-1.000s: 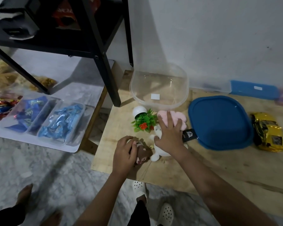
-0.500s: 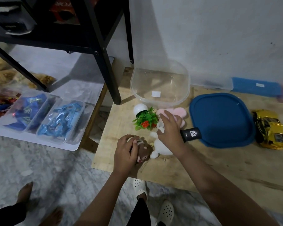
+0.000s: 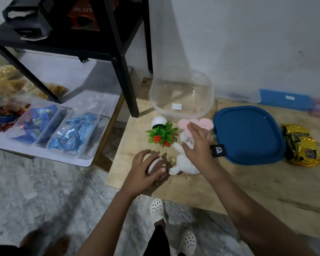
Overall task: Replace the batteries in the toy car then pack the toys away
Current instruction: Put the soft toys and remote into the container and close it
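My left hand is closed around a small brown and white plush toy near the table's left front edge. My right hand lies over a white plush rabbit with pink ears, fingers wrapped on its body. A toy plant in a white pot lies tipped over just behind them. The clear plastic container stands open at the back, and its blue lid lies flat to the right. The gold toy car rests at the lid's right side.
A black metal shelf leg stands on the wooden table beside the container. A second blue-lidded box lies against the wall. Trays of wrapped sweets sit on a low board at left. Feet in white clogs stand below the table edge.
My right hand has slid from the rabbit's pink ears down onto its body. My left hand keeps hold of the brown plush toy. The camera has shifted slightly.
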### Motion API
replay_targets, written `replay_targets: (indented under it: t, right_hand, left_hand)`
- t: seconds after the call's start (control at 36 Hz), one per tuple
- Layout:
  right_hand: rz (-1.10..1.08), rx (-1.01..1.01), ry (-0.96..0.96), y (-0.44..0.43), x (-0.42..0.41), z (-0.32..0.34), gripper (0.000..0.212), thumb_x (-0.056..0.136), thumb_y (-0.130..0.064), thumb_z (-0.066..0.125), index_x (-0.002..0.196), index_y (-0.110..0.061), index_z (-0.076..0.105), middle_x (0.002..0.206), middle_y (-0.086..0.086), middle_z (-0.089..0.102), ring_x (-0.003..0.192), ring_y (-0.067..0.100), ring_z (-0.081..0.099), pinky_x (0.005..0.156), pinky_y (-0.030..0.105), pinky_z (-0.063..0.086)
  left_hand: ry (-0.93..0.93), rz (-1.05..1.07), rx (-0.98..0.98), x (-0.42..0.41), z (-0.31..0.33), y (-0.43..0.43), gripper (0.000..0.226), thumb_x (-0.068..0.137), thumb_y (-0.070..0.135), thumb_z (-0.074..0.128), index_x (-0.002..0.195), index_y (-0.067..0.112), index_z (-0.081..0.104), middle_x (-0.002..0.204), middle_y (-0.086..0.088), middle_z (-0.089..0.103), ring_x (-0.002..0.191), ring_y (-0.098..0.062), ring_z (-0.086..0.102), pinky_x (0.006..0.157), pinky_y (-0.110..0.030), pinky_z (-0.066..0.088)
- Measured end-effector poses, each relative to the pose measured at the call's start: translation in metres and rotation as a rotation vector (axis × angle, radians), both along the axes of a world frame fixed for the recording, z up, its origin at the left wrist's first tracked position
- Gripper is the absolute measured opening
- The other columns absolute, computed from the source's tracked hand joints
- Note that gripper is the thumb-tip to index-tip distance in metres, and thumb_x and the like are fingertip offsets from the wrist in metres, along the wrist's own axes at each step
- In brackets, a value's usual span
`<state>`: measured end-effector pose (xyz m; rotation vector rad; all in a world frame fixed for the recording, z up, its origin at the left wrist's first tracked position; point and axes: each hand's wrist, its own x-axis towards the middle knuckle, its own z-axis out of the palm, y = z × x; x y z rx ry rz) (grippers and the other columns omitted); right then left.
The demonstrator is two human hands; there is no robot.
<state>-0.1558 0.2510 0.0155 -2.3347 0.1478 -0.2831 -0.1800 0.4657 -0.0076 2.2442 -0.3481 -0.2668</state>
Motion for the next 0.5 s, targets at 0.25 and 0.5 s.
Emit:
replay_targets:
  t: [0.25, 0.5]
  right_hand:
    - [-0.021, 0.046, -0.095, -0.003, -0.016, 0.019, 0.059, 0.073, -0.004, 0.07, 0.129, -0.005, 0.05, 0.134, 0.011, 0.05, 0.119, 0.036, 0.04, 0.106, 0.044, 0.034]
    - [-0.017, 0.025, -0.154, -0.013, -0.034, 0.045, 0.059, 0.074, -0.014, 0.065, 0.129, -0.004, 0.05, 0.134, 0.013, 0.05, 0.115, 0.015, 0.028, 0.104, 0.037, 0.025]
  left_hand:
    - [0.078, -0.058, 0.059, 0.003, 0.001, 0.007, 0.086, 0.055, 0.081, 0.058, 0.13, 0.042, 0.045, 0.138, 0.001, 0.035, 0.128, -0.014, 0.024, 0.104, -0.03, 0.025]
    - [0.092, 0.166, 0.016, -0.002, 0.01, -0.008, 0.075, 0.053, 0.068, 0.061, 0.117, 0.029, 0.06, 0.121, -0.006, 0.048, 0.117, -0.027, 0.041, 0.094, -0.028, 0.035]
